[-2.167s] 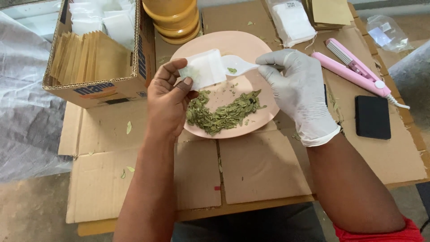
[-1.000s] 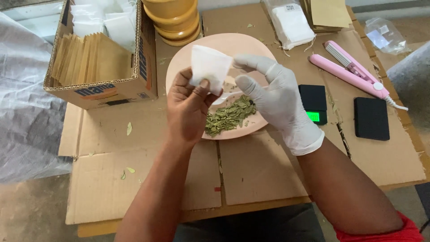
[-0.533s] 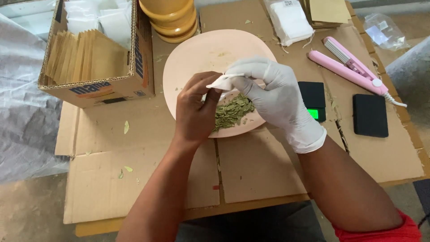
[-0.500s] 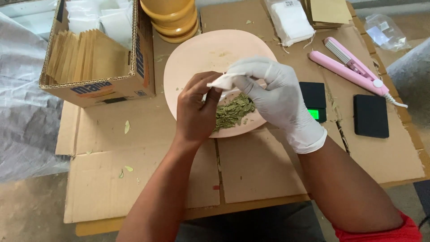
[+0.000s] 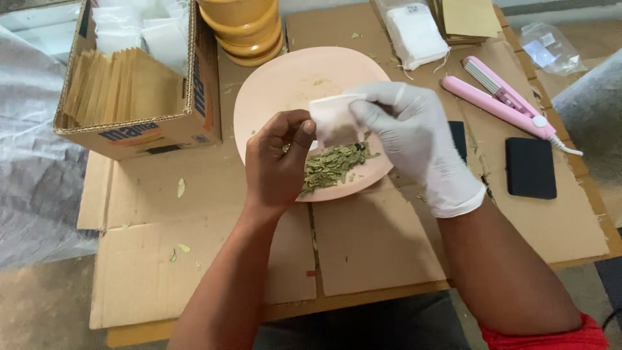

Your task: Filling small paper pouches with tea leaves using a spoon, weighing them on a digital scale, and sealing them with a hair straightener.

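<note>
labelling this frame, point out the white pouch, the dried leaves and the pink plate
white pouch (image 5: 332,116), head view, middle of its face
dried leaves (image 5: 332,167), head view, centre of the pile
pink plate (image 5: 291,81), head view, bare upper surface

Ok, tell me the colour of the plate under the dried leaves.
Pale pink; the plate shows best in the head view.

An open brown cardboard box (image 5: 139,133) stands at the far left, packed with upright tan paper envelopes (image 5: 120,84) and white sachets (image 5: 142,29); stacked yellow wooden bowls (image 5: 243,29) sit just beside it; a pink hair straightener (image 5: 502,104) lies at the right, near a flat black rectangular device (image 5: 530,167); flattened cardboard sheets (image 5: 194,253) cover the desk.
</note>
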